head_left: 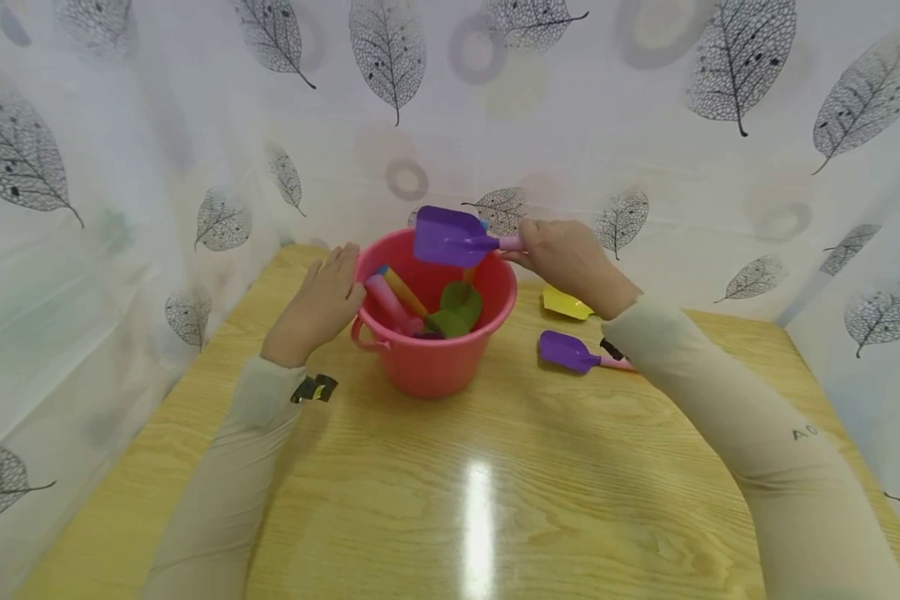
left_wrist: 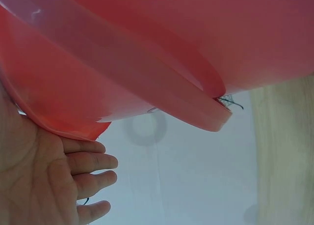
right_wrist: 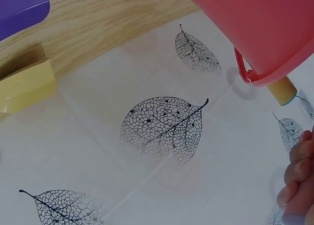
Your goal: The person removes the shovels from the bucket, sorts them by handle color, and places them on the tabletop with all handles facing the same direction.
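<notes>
- A person's right hand (head_left: 570, 258) has its fingers closed round the pink handle of a purple shovel (head_left: 450, 236), which is held in the air over the bucket's far right rim, blade pointing left.
- The left hand (head_left: 318, 304) lies against the bucket's left rim, its fingers extended rather than wrapped round anything.
- The red bucket (head_left: 438, 367) stands upright on the wooden worktop (head_left: 390, 500), near the far edge and closer to the far left corner than to the far right one.
- The bucket's handle (left_wrist: 162, 82) hangs down its side, slanting across the left wrist view.
- Inside the bucket lie a pink handle (head_left: 390, 302), a yellow handle (head_left: 405, 292) with a blue tip and green pieces (head_left: 453, 321).
- To the bucket's right, a second purple shovel (head_left: 567, 352) lies on the worktop, its pink handle running towards the right edge and partly behind the right sleeve (head_left: 757, 417).
- Just beyond it, nearer the far edge, is a yellow shovel (head_left: 566, 302), partly hidden by the right hand.
- A leaf-printed sheet (head_left: 495, 125) hangs behind the far edge.
</notes>
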Tool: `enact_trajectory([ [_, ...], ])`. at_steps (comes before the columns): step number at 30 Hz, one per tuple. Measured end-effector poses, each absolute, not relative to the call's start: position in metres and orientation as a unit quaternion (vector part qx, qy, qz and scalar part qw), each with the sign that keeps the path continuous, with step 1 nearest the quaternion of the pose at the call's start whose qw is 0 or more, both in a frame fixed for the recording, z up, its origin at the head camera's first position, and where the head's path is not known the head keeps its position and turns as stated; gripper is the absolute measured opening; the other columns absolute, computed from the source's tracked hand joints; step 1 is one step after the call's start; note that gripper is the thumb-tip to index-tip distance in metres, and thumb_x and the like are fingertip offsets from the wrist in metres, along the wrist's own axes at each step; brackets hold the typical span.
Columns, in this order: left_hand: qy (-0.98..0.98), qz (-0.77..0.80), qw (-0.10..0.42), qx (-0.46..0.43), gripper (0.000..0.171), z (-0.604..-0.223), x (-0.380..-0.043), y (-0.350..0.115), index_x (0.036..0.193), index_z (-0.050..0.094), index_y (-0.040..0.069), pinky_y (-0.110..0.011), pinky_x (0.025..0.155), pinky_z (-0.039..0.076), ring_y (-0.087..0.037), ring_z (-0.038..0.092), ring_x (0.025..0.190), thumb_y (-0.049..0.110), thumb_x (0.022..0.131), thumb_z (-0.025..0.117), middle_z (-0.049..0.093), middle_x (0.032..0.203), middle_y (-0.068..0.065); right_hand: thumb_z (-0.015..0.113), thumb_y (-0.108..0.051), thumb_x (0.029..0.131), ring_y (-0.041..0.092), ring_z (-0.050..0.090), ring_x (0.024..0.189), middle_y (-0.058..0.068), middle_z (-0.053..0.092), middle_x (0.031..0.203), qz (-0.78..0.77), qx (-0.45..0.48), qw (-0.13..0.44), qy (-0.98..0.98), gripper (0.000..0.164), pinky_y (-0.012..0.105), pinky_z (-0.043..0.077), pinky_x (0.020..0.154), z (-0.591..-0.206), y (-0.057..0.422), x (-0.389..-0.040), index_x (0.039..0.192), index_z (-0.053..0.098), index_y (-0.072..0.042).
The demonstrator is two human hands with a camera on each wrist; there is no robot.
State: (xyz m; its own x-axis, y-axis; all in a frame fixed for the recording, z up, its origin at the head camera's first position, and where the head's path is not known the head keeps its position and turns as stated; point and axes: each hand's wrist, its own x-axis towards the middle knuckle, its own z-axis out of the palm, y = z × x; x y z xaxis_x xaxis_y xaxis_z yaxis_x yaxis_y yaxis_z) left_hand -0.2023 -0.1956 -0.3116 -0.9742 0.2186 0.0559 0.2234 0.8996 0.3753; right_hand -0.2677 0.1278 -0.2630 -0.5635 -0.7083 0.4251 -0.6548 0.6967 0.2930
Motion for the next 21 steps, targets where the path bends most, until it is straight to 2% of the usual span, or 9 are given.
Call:
enact_trajectory([
  [7,-0.974,-0.196,0.005,-0.113,0.063,-0.312,-0.202,-0.195,0.149,0.008,-0.004,-0.054,0.118,0.004,-0.037,0.006,0.146,0.025,0.097,0.029,0.010,0.157,-0.020,0.058,-0.040,0.089,0.015,0.028,0.040,-0.001,0.027,0.053,-0.050,0.365,0.261,-0.892,0.041,0.026,0.023,0.037,-0.260,0.134,-0.261,0.069,0.046,-0.006],
  [15,-0.973,-0.202,0.001,-0.110,0.064,-0.312,-0.201,-0.195,0.149,0.008,-0.003,-0.055,0.118,0.003,-0.037,0.004,0.146,0.026,0.096,0.030,0.009,0.158,-0.019,0.059,-0.040,0.089,0.019,0.033,0.040,-0.001,0.030,0.052,-0.038,0.335,0.216,-0.916,0.041,0.027,0.026,0.038,-0.259,0.145,-0.249,0.070,0.046,-0.006],
  [21,-0.973,-0.204,0.004,-0.110,0.064,-0.311,-0.201,-0.195,0.149,0.008,-0.003,-0.054,0.118,0.003,-0.037,0.005,0.146,0.025,0.097,0.030,0.009,0.158,-0.020,0.061,-0.039,0.088,0.017,0.029,0.042,-0.001,0.028,0.052,-0.026,0.328,0.228,-0.916,0.042,0.027,0.021,0.040,-0.261,0.157,-0.243,0.068,0.043,-0.007],
])
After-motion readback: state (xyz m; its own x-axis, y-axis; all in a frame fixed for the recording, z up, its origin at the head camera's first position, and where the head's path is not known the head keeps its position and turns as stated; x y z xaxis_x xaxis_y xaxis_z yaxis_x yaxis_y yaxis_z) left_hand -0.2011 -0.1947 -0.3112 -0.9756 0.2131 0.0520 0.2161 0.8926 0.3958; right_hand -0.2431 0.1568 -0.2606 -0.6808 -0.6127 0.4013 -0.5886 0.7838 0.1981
